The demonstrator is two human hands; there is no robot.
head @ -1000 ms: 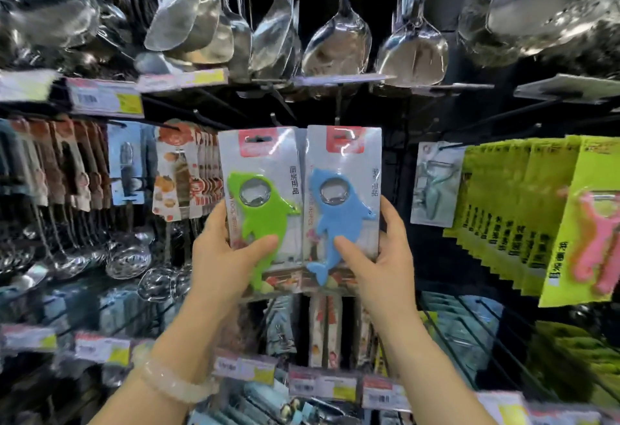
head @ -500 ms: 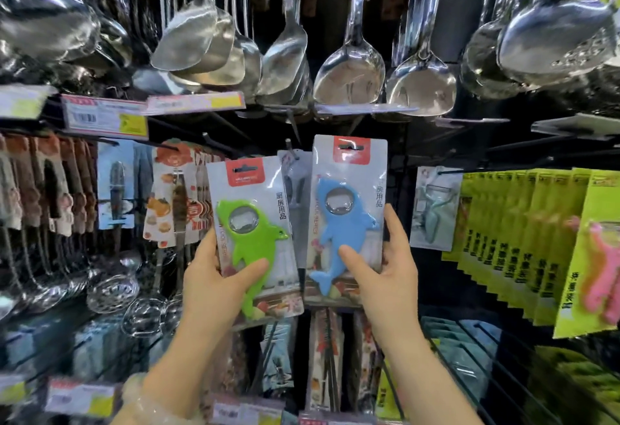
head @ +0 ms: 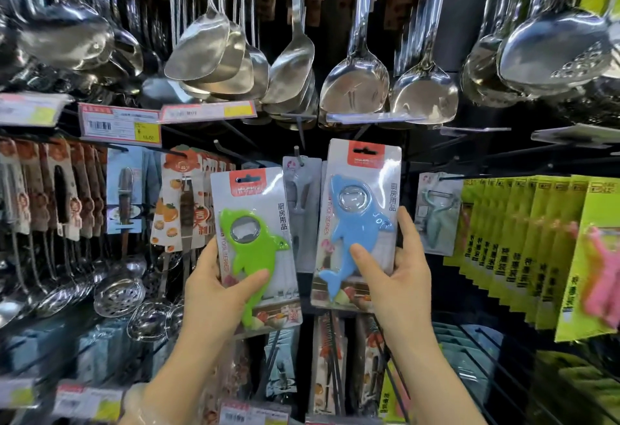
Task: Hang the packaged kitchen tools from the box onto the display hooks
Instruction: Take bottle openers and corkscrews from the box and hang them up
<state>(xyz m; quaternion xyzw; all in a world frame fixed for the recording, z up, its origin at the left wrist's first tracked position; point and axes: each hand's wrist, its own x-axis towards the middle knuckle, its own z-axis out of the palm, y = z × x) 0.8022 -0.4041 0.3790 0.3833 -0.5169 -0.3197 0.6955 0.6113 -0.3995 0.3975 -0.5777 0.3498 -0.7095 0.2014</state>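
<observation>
My left hand grips a carded green dolphin bottle opener by its lower left edge, thumb across the front. My right hand holds a matching blue dolphin bottle opener a little higher, thumb on the dolphin's tail. Both cards stand upright in front of the display rack. Between and behind them hangs a grey packaged tool on a display hook. The box is out of view.
Steel spatulas and ladles hang overhead. Yellow-green carded peelers fill hooks on the right, a blue peeler pack beside them. Orange-printed packs and strainers hang left. Price tags line the rails.
The two cards were side by side and touching; now they are apart, the blue one raised higher toward the hooks and the green one lower to the left.
</observation>
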